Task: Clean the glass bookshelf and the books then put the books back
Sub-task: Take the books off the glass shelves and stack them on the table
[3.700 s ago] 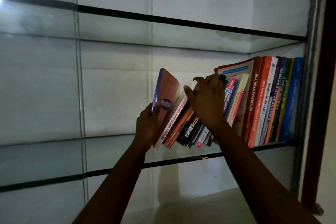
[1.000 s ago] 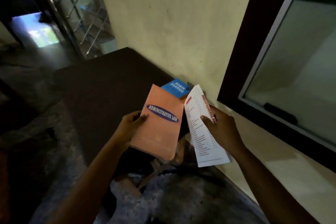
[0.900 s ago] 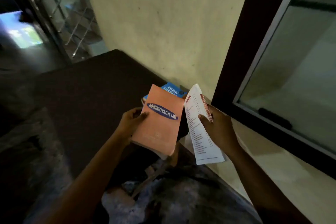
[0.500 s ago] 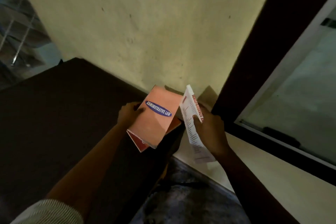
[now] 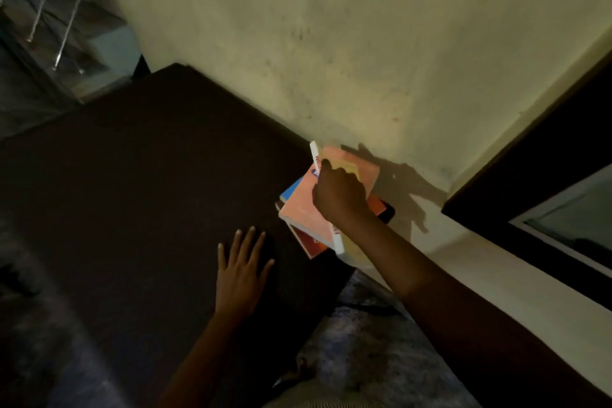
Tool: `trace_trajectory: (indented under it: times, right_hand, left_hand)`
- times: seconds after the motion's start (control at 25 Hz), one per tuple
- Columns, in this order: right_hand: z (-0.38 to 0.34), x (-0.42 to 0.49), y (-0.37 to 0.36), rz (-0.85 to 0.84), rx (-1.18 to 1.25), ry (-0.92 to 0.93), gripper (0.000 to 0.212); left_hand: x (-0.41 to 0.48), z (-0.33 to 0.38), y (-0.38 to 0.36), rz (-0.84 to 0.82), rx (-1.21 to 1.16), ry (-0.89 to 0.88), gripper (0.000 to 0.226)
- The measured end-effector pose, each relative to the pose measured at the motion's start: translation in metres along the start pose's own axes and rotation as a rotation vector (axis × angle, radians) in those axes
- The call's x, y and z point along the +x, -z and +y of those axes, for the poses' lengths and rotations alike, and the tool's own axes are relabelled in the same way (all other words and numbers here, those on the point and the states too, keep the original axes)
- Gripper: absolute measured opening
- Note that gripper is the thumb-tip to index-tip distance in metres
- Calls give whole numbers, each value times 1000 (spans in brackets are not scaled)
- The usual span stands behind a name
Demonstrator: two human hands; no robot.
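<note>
With my left hand spread flat on the dark table, I should lay the white-spined book, gripped on edge in my right hand, squarely onto the orange book at the table's far right corner.

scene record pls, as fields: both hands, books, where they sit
left hand: open, flat on table
right hand: grips white book, tilted, over orange book
orange book: tops a pile at the table corner by the wall
beneath it: blue book, red book
bookshelf: dark frame at right; shelves out of view
</note>
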State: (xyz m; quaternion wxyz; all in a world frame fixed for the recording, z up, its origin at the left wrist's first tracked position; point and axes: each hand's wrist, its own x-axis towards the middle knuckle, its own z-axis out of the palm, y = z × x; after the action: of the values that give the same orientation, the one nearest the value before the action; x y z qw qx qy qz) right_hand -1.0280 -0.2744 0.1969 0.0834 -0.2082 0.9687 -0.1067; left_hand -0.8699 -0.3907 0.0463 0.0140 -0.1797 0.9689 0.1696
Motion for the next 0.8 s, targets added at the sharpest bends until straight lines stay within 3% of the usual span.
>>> trace_trajectory:
  times: [0.12, 0.32, 0.48, 0.6, 0.8]
  right_hand:
    - [-21, 3, -27, -21, -78, 141, 47]
    - [34, -49, -63, -89, 244, 470, 54]
    - [83, -72, -101, -76, -38, 634, 60]
    - [68, -57, -110, 16, -95, 555, 53]
    - [26, -34, -114, 83, -57, 271, 58]
  left_hand:
    - [-5, -9, -5, -3, 88, -21, 70]
    - [-11, -17, -7, 6, 97, -55, 64]
    - [-14, -16, -8, 8, 56, -71, 65]
    - [-14, -15, -7, 25, 61, -69, 64]
    - [-14, -17, -10, 19, 88, -61, 63]
